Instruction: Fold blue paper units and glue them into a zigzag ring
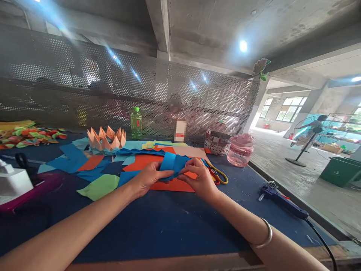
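A strip of blue paper [172, 162], partly folded, is held between my two hands above orange sheets of paper [141, 163]. My left hand [149, 177] pinches its left end, thumb lying along the lower edge. At the right end, my right hand [199, 178] grips the paper between thumb and fingertips. Scissors [223, 177] with yellow and red handles lie just beyond my right hand. A green paper piece [100, 187] and several blue paper pieces [72, 157] spread out to the left. Behind them stands a ring of pointed peach-coloured folded paper [106, 139].
A glue gun [283, 201] lies at the right table edge, its cord hanging down. A pink plastic jar [240, 150], a round patterned container [217, 143] and a green bottle [136, 123] stand farther back. A white plug adapter [14, 182] is at left. A perforated metal panel [118, 90] borders the table.
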The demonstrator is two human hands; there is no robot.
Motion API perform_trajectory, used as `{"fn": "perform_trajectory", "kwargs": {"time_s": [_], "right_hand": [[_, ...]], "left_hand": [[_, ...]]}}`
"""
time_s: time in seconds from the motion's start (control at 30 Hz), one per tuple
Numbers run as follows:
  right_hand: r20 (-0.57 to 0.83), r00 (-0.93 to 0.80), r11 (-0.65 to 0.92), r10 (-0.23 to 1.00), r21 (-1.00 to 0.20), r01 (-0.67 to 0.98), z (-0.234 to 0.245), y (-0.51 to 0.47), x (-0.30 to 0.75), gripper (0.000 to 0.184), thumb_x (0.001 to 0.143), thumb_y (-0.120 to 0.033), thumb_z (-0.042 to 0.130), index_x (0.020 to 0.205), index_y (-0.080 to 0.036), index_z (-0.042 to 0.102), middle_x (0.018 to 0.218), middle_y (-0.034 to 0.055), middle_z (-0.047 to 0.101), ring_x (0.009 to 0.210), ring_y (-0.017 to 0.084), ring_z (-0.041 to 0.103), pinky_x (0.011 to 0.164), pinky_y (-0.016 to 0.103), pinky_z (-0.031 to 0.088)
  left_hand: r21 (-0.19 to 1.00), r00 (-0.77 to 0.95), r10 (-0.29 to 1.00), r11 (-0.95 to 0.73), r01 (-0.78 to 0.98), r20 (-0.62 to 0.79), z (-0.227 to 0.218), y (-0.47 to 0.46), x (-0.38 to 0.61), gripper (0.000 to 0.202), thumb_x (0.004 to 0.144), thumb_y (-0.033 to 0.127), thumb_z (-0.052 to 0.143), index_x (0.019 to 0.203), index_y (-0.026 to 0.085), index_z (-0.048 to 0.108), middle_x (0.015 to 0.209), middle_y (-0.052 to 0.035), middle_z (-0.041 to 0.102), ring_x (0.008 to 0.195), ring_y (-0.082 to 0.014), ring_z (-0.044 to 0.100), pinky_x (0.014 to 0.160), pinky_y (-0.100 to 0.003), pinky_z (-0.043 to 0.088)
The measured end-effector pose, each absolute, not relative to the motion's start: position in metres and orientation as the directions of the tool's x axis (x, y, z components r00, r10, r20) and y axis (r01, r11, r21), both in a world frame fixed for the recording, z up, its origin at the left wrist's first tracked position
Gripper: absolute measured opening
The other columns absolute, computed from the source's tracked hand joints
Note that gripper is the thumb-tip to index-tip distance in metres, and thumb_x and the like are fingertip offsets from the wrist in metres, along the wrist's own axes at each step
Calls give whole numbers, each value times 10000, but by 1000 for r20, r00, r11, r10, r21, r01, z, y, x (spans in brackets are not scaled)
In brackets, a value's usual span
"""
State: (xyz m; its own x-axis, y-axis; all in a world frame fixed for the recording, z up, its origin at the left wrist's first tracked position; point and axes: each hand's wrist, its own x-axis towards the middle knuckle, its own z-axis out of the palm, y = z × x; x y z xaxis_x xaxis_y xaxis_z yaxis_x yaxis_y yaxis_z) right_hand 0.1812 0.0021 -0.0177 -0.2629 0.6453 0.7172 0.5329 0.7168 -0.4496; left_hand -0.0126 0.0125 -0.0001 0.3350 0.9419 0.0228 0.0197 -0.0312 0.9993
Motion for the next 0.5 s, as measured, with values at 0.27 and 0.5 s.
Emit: {"fn": "perform_trajectory", "kwargs": {"time_s": [0.27, 0.5], "right_hand": [[681, -204, 654, 704, -507, 562, -21, 4, 181, 67, 722, -282, 749, 754, -233, 717, 763, 19, 532, 797, 183, 521, 738, 337, 452], [714, -240, 691, 657, -445, 570, -22, 4, 182, 38, 744, -268, 732, 766, -241, 716, 761, 16, 533, 775, 175, 507, 716, 328, 441]], "left_hand": [[996, 408, 910, -91, 15, 77, 1, 10, -10, 292, 575, 229, 775, 855, 169, 718, 860, -43, 726, 855, -230, 636, 846, -364, 461], [996, 306, 951, -27, -89, 53, -2, 13, -8, 312, 544, 210, 795, 844, 167, 723, 830, -29, 735, 856, -211, 646, 898, -357, 445]]}}
